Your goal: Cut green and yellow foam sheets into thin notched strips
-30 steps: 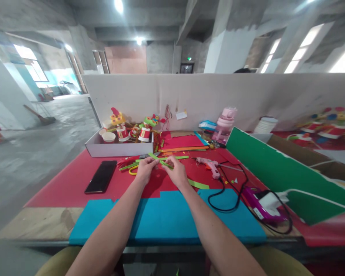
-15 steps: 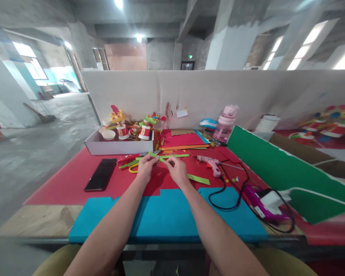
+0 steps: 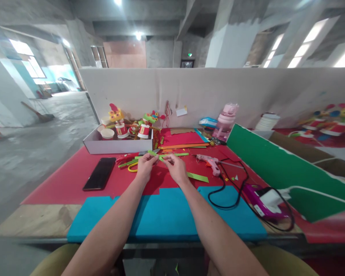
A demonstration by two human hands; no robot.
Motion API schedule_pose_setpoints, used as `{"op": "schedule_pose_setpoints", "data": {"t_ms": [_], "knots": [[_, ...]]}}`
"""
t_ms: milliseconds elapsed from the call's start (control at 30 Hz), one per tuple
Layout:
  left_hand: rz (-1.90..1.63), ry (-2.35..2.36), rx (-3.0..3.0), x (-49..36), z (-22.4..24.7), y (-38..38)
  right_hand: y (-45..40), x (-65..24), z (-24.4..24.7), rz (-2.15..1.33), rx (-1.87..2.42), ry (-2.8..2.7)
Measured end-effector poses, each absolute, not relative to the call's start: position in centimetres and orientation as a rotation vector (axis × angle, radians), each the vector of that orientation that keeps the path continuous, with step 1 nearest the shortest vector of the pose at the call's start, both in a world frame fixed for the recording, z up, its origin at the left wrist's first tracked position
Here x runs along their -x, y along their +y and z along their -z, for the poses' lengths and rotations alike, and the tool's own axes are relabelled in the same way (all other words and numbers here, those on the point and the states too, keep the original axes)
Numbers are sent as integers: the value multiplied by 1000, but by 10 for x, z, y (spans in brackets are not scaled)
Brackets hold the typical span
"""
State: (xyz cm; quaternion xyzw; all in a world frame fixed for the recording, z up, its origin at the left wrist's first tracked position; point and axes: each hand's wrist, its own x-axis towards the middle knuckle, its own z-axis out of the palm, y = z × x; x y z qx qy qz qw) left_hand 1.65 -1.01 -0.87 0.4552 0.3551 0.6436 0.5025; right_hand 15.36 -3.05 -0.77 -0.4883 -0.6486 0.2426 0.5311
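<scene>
Between my two hands is a short green paper strip (image 3: 160, 158), held a little above the red table covering. My left hand (image 3: 146, 165) pinches its left part between thumb and fingers. On the other side my right hand (image 3: 176, 168) is closed on its right end. Behind the hands lies another long green strip (image 3: 181, 154), and a wider green piece (image 3: 198, 177) rests right of my right wrist. Yellow-handled scissors (image 3: 132, 167) lie just left of my left hand, partly covered by it and by more green strips (image 3: 125, 164).
A pink glue gun (image 3: 209, 161) with a black cable lies at right, near a purple power strip (image 3: 261, 205) and a green board (image 3: 276, 180). At left are a black phone (image 3: 100, 174) and a white box (image 3: 117, 146) of paper-cup figures. Blue sheets (image 3: 163, 214) line the front edge.
Both hands keep their hold on the green strip, with only slight finger movement. The whole view has shifted very slightly.
</scene>
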Motion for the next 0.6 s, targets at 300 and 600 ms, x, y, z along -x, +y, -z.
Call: {"op": "schedule_pose_setpoints", "data": {"t_ms": [300,600], "knots": [[-1295,870,-1292,-10,9,-10,-25,-155,12,-694,1090,-1533],[-1318,911,-1297,-8,8,-10,-24,-156,16,-644,1106,-1587]]}}
